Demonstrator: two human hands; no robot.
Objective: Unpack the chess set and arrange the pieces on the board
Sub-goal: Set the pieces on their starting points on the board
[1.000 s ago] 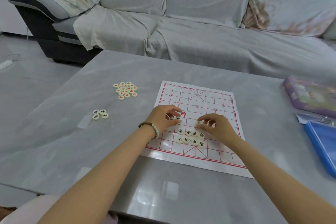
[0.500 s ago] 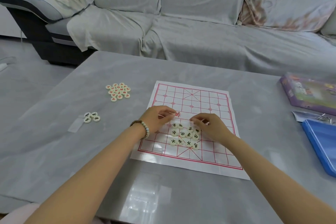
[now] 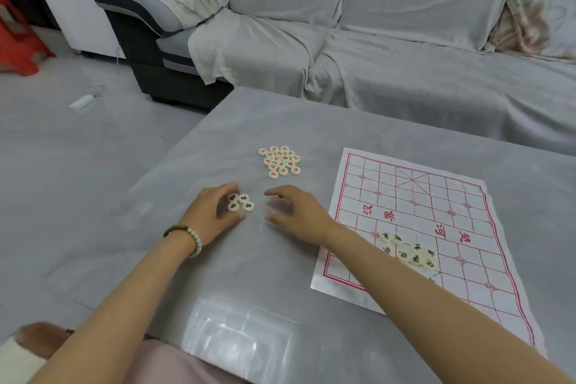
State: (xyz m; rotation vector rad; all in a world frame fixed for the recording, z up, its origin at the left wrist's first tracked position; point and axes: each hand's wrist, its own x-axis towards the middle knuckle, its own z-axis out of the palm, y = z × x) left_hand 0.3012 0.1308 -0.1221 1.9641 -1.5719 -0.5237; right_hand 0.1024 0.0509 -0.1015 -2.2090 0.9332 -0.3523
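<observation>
Leaving the board (image 3: 414, 196), left hand (image 3: 215, 212) and right hand (image 3: 299, 215) flank four pieces (image 3: 240, 203).

Single head-worn view, forward and down, close over the table (image 3: 280, 121)

One board (image 3: 436, 196), three heaps of pieces (image 3: 280, 160) (image 3: 240, 202) (image 3: 411, 251)

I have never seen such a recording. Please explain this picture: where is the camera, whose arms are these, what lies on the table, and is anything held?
No machine here: a person wears a camera on the head, looking down at their own arms. The left hand, with a bead bracelet, curves beside four black-lettered pieces on the grey table; blur hides any grip. The right hand is open, holding nothing. Farther off lies a cluster of red-lettered pieces. The paper board at right carries a pile of black-lettered pieces.
</observation>
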